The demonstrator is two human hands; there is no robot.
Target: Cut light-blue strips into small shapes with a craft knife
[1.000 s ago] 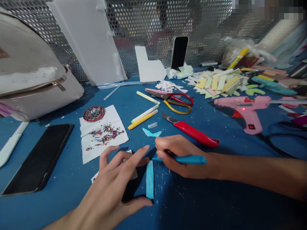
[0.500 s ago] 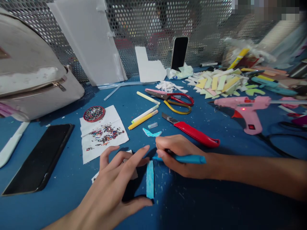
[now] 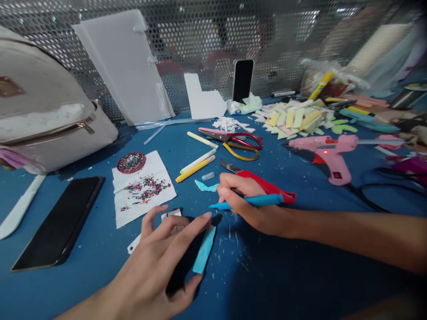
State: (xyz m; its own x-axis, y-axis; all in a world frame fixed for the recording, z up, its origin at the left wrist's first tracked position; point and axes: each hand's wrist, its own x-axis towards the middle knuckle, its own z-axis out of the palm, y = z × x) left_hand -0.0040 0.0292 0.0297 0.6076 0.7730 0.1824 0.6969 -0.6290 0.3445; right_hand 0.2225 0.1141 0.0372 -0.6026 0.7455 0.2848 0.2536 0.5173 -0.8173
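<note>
My left hand [image 3: 160,262] pinches a light blue strip [image 3: 204,249] between thumb and forefinger, tilted on the blue table [image 3: 267,275]. A white scrap [image 3: 168,218] lies under its fingers. My right hand [image 3: 248,202] is closed round a blue marker [image 3: 256,201], tip pointing left just above the strip. A red utility knife [image 3: 263,184] lies right behind that hand. A small blue offcut [image 3: 205,186] rests beside it.
A black phone [image 3: 60,222] lies left. White paper with glitter [image 3: 143,189] and a red lid [image 3: 130,162] sit beyond. Markers [image 3: 196,162], scissors [image 3: 233,140], a pink glue gun [image 3: 328,151], cut foam pieces [image 3: 293,118], a bag [image 3: 43,115] and a standing phone [image 3: 242,80] ring the area.
The light blue strip has turned from upright to slanted under my left hand. My right hand with the marker has lifted away toward the knife. The view shifted slightly.
</note>
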